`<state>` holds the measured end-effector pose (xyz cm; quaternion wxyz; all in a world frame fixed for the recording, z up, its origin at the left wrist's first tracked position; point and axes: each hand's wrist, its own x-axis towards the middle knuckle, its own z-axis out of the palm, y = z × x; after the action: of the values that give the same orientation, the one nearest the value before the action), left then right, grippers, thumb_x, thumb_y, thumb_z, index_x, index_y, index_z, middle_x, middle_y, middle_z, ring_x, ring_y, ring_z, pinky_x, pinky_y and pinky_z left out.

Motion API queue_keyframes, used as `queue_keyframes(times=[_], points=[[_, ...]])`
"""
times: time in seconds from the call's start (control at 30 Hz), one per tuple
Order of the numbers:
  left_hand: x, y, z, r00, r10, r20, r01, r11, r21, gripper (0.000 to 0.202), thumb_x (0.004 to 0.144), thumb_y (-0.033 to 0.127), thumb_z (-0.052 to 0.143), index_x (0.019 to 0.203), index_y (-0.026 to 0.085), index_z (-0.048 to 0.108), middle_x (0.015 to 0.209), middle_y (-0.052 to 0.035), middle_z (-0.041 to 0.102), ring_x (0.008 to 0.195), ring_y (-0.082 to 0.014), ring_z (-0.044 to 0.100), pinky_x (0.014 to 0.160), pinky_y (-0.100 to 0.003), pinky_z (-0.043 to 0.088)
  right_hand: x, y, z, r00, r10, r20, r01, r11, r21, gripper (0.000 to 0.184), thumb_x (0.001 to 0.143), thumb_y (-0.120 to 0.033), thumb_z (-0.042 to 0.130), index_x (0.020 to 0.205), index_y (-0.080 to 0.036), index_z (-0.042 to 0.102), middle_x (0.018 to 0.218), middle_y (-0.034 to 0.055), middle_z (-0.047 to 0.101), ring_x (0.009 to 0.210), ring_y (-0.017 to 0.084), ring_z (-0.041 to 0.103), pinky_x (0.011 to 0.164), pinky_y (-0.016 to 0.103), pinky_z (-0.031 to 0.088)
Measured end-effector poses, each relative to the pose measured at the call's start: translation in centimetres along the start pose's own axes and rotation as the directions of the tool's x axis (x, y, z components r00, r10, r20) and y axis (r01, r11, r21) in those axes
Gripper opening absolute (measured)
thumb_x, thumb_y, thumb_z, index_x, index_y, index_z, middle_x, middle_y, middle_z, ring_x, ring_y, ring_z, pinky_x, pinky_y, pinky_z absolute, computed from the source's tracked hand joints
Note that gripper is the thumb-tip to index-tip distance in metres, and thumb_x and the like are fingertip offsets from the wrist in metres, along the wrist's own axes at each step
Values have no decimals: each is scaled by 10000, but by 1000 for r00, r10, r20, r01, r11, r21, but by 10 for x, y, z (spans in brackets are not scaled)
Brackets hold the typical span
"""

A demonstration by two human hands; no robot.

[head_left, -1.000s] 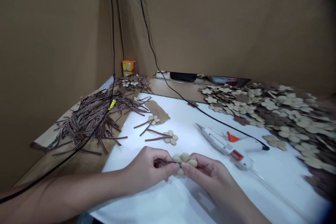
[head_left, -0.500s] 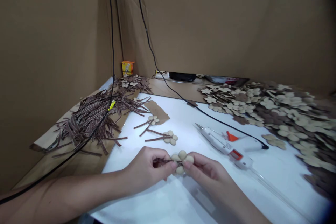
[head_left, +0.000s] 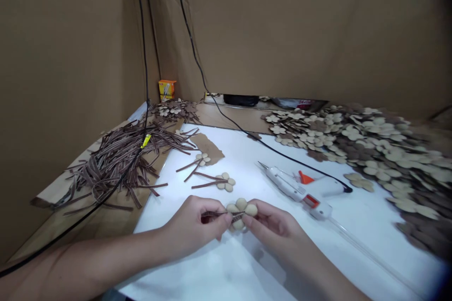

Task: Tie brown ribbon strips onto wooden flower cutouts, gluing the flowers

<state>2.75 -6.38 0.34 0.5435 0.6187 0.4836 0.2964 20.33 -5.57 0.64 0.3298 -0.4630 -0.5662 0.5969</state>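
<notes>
Just above the white board (head_left: 183,268), both my hands hold one beige felt flower (head_left: 241,204) between them. My left hand (head_left: 199,221) is closed, its thumb pinching a brown stitched ribbon (head_left: 211,214) against the flower's left side. The ribbon runs across the flower's middle. My right hand (head_left: 271,223) is closed on the flower's right petals, thumb on top. Beyond my hands lie two beige flowers with brown ribbon tails, one nearer (head_left: 226,182) and one farther (head_left: 203,158), beside a torn cardboard scrap (head_left: 211,148).
A white glue gun (head_left: 300,190) with an orange trigger lies right of my hands, a clear glue stick trailing from it. Brown ribbons (head_left: 120,155) are heaped left. Beige and brown flowers (head_left: 367,146) pile up right. A black cable (head_left: 226,115) crosses the board. Cardboard walls (head_left: 282,28) stand around.
My right thumb has shifted slightly down on the flower, so more of the ribbon across its middle shows. The whole view has shifted slightly.
</notes>
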Motion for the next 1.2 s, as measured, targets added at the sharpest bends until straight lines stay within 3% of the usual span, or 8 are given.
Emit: queue_keyframes(times=[0.2, 0.4, 0.6, 0.73, 0.83, 1.0, 1.2], points=[[-1, -1, -1, 999, -1, 50, -1, 999, 39, 301, 814, 309, 466, 576, 136, 529, 475, 42, 394, 456, -70, 343, 444, -200, 247, -1, -1, 0, 999, -25, 38, 24, 999, 37, 262, 769, -425, 590, 707, -171, 579, 712, 19, 604, 708, 161, 545, 665, 270, 405], [-1, 0, -1, 995, 66, 79, -67, 998, 10, 394, 842, 336, 431, 496, 148, 436, 469, 33, 391, 478, -76, 357, 472, -205, 270, -1, 1, -5, 995, -2, 100, 3, 1000, -10, 254, 800, -415, 554, 710, -180, 519, 726, 11, 551, 721, 156, 515, 656, 262, 399], [2, -4, 2, 1000, -11, -9, 11, 1000, -23, 260, 757, 396, 574, 787, 138, 579, 587, 29, 491, 488, -73, 386, 447, -192, 287, -4, 1, -5, 993, -43, 107, 65, 975, -211, 209, 827, -351, 493, 696, -188, 496, 678, -7, 481, 679, 142, 451, 601, 245, 355], [1, -3, 3, 1000, 21, 0, -20, 997, 74, 234, 761, 361, 570, 666, 158, 504, 479, 68, 381, 447, -67, 336, 424, -194, 239, -5, -1, -2, 992, -93, 85, 115, 946, -304, 168, 797, -296, 518, 669, -189, 494, 631, -24, 445, 626, 127, 416, 563, 231, 344], [-1, -1, 2, 997, 75, -37, -69, 989, 128, 234, 768, 303, 546, 604, 165, 452, 509, 61, 367, 487, -71, 337, 450, -197, 252, -5, -1, -1, 990, -104, 91, 127, 944, -304, 165, 810, -304, 497, 694, -188, 514, 663, -14, 473, 658, 135, 443, 600, 235, 371], [0, -1, 3, 997, 80, 4, -80, 990, 114, 198, 734, 267, 548, 599, 167, 444, 523, 53, 369, 511, -78, 354, 471, -193, 278, -5, 2, 1, 989, -122, 80, 140, 946, -294, 161, 812, -305, 484, 704, -190, 516, 658, -15, 471, 651, 134, 436, 591, 235, 355], [0, -3, 9, 998, 60, -27, -59, 997, 39, 154, 677, 191, 539, 578, 163, 425, 539, 50, 367, 525, -76, 337, 477, -195, 278, -6, 4, 5, 991, -111, 79, 130, 943, -306, 147, 775, -292, 495, 671, -191, 518, 624, -19, 448, 617, 130, 404, 548, 232, 311]])
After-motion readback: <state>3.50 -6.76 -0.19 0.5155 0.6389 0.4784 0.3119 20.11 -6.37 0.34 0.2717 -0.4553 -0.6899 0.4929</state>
